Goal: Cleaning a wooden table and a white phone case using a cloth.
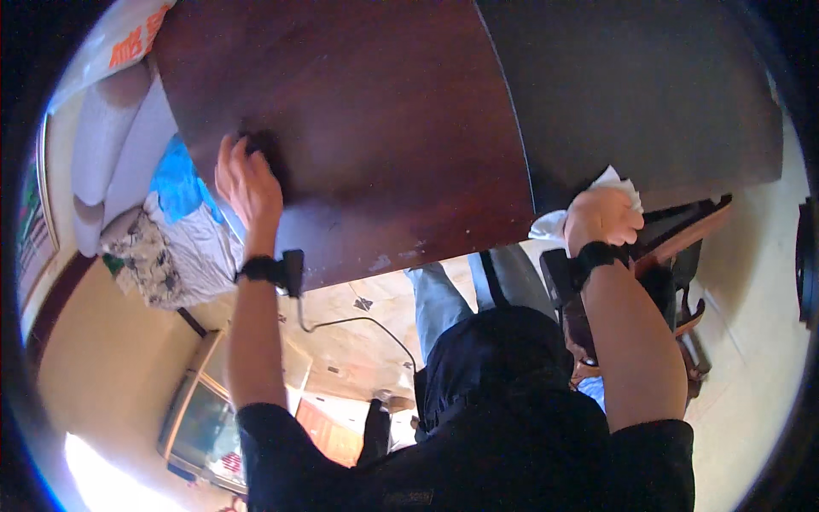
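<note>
A dark reddish-brown wooden tabletop (371, 128) spreads out before me, its front edge scuffed with pale marks. Against its left part rests my left hand (251, 182), fingers bent and a little apart, and I see nothing held in it. A dark patch beside the fingertips looks like shadow. Bunched in my right hand (604, 216) is a white cloth or paper wipe (613, 179), sticking out on both sides of the fist. That hand is at the front edge of a darker panel (627, 96), right of a thin curved seam (512, 109).
Left of the table lie a blue cloth (176, 182), crumpled pale and patterned fabric (173, 256) and grey cushions (105, 141). A wooden chair (684, 230) stands close at the right. A cable (358, 319) runs from my left wrist device. Behind is a glass-fronted cabinet (208, 422).
</note>
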`<state>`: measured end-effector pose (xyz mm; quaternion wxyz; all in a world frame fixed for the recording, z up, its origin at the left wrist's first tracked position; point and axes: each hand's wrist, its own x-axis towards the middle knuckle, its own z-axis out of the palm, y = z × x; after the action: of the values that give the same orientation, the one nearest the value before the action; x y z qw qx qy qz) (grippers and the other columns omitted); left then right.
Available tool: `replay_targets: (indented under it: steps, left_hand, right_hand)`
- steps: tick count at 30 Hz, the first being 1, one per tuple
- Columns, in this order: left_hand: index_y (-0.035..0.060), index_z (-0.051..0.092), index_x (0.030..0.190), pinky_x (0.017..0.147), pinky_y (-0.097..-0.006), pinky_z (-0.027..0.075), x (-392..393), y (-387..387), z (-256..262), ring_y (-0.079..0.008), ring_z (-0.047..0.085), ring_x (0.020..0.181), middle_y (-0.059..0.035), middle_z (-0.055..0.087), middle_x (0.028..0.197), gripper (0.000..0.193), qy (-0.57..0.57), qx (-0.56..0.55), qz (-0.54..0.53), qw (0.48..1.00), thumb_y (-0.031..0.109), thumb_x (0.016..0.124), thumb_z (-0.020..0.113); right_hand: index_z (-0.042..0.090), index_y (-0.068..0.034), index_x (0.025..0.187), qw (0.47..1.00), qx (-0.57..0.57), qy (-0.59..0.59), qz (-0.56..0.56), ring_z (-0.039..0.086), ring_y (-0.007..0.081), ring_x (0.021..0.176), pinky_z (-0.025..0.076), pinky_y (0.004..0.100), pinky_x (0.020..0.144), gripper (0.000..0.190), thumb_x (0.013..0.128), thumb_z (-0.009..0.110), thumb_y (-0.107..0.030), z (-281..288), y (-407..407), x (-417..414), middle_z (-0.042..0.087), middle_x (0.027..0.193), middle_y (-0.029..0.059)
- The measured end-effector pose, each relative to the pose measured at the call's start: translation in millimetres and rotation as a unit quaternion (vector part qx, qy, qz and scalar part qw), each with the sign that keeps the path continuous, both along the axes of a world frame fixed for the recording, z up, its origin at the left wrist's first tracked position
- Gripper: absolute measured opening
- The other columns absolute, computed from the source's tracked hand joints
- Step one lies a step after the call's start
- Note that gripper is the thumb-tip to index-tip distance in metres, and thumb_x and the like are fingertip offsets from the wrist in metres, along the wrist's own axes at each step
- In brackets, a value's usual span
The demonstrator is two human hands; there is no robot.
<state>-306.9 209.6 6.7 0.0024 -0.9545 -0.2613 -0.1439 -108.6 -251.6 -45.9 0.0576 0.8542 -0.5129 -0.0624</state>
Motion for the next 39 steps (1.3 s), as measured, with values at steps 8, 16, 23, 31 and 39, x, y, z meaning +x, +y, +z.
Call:
replay_targets:
  steps: [8, 16, 23, 31, 39]
  left_hand:
    - [0.0028, 0.056, 0.134, 0.100, -0.0406, 0.050, -226.5, -73.5, -35.5, -0.0317, 0.061, 0.118, -0.0168, 0.064, 0.126, 0.051, 0.134, -0.234, 0.686, 0.675, 0.034, 0.094, 0.061]
    - [0.0079, 0.048, 0.144, 0.106, -0.0376, 0.048, -130.6, -83.8, -40.9, -0.0225, 0.063, 0.122, -0.0080, 0.065, 0.134, 0.062, 0.318, -0.453, 0.724, 0.411, 0.035, 0.090, 0.059]
    - [0.0047, 0.068, 0.125, 0.098, -0.0434, 0.053, -146.9, -82.8, -29.9, -0.0297, 0.069, 0.111, -0.0129, 0.071, 0.124, 0.057, -0.115, -0.356, 0.908, 0.189, 0.039, 0.101, 0.030]
    - [0.0005, 0.077, 0.092, 0.083, -0.0505, 0.057, -138.3, -82.9, -32.1, -0.0395, 0.073, 0.091, -0.0233, 0.074, 0.098, 0.066, -0.135, -0.223, 0.954, 0.146, 0.043, 0.101, 0.027]
    - [-0.0002, 0.073, 0.099, 0.085, -0.0537, 0.056, -143.2, -93.1, -57.3, -0.0442, 0.071, 0.095, -0.0256, 0.073, 0.103, 0.062, -0.090, -0.229, 0.952, 0.185, 0.039, 0.102, 0.025]
  right_hand:
    - [0.051, -0.004, 0.131, 0.994, -0.012, 0.105, 0.041, 0.056, 0.0373, 0.119, 0.054, 0.0495, 0.094, 0.040, 0.096, 0.055, -0.024, 0.4, -10.1, 2.2, 0.048, 0.136, 0.0199]
    - [0.050, -0.007, 0.135, 0.949, -0.105, 0.258, 0.145, 0.055, 0.0367, 0.123, 0.054, 0.0503, 0.096, 0.047, 0.093, 0.063, -0.021, 30.7, -19.3, 14.8, 0.047, 0.139, 0.0163]
    - [0.058, -0.004, 0.124, 0.897, -0.201, 0.169, 0.356, 0.056, 0.0427, 0.119, 0.053, 0.0527, 0.093, 0.042, 0.101, 0.045, -0.037, 35.5, -18.0, -4.8, 0.055, 0.128, 0.0227]
    - [0.057, 0.003, 0.111, 0.605, 0.085, -0.071, 0.789, 0.047, 0.0435, 0.111, 0.035, 0.0567, 0.095, 0.031, 0.095, 0.056, -0.023, 39.2, 94.8, -60.0, 0.053, 0.118, 0.0264]
    - [0.065, -0.014, 0.097, 0.223, 0.250, -0.054, 0.941, 0.055, 0.0323, 0.106, 0.046, 0.0490, 0.090, 0.021, 0.080, 0.070, -0.024, 49.1, 275.2, -154.8, 0.055, 0.118, 0.0110]
